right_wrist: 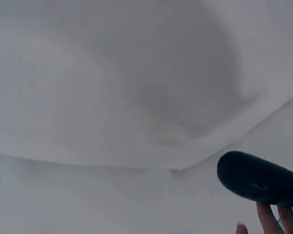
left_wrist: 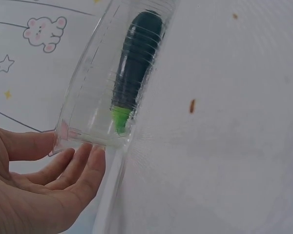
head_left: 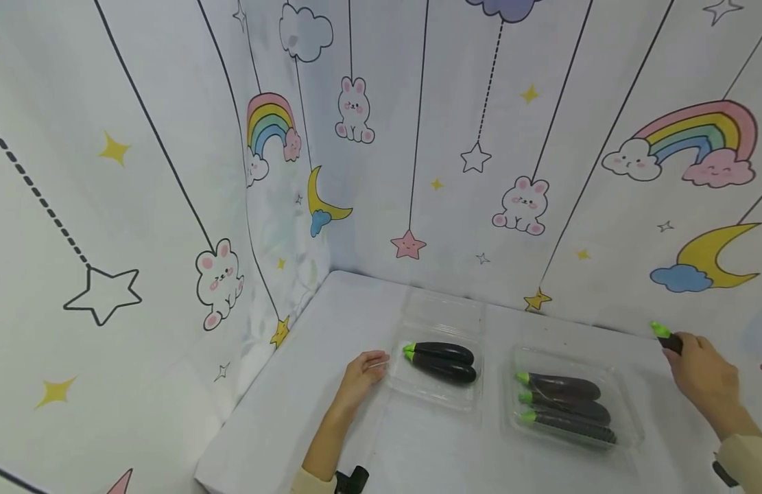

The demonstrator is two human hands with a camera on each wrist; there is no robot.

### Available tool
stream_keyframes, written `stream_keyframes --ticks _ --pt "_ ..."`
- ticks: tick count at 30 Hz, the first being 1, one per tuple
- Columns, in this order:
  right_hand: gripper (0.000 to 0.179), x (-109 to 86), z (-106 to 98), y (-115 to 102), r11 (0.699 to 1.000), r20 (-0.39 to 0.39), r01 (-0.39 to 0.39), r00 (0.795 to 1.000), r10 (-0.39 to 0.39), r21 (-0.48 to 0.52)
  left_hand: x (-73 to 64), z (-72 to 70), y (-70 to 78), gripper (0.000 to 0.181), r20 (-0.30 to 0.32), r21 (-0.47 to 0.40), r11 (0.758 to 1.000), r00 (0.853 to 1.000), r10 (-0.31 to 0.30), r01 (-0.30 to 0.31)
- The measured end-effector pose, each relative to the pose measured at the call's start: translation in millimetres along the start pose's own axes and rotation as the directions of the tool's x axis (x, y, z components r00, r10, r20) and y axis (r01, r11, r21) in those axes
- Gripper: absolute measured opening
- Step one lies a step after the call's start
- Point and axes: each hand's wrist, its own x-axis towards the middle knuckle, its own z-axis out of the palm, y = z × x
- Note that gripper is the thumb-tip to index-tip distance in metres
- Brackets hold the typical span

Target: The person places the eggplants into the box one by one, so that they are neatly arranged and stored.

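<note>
My left hand [head_left: 363, 374] grips the left edge of an open clear plastic box [head_left: 430, 396], thumb on one side of the rim and fingers on the other in the left wrist view. Two dark eggplants [head_left: 445, 369] with green stems lie side by side in that box. At the far right, my right hand [head_left: 704, 370] holds another eggplant [right_wrist: 259, 179] above the table, its green stem end pointing up and left in the head view. Between the hands, a second clear box [head_left: 627, 429] contains three dark eggplants [head_left: 566, 408], stems to the left.
The left box's transparent lid [head_left: 442, 310] lies folded back toward the wall. A white cloth covers the table [head_left: 331, 309]. Curtains [head_left: 381, 178] printed with rabbits, stars and rainbows stand close behind and to the left.
</note>
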Motion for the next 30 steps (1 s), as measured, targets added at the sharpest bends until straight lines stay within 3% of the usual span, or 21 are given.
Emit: stream_keyframes --ticks 7,20,30 --pt "0.054 0.1 -10.7 -12.4 0.991 -0.056 0.102 0.994 -0.097 0.088 2.8 0.1 0.2 0.045 -0.004 0.019 1.000 1.000 -0.024 0.025" --pt "0.054 -3.0 -22.0 -35.0 0.990 -0.112 0.099 0.990 -0.087 0.100 2.4 0.6 1.9 0.046 0.000 0.009 1.000 1.000 -0.005 0.005" --pt "0.051 -8.8 -27.3 -51.5 0.987 -0.204 0.136 0.972 -0.116 0.087 -0.5 -0.1 1.7 0.047 0.007 -0.002 1.000 1.000 0.003 -0.003"
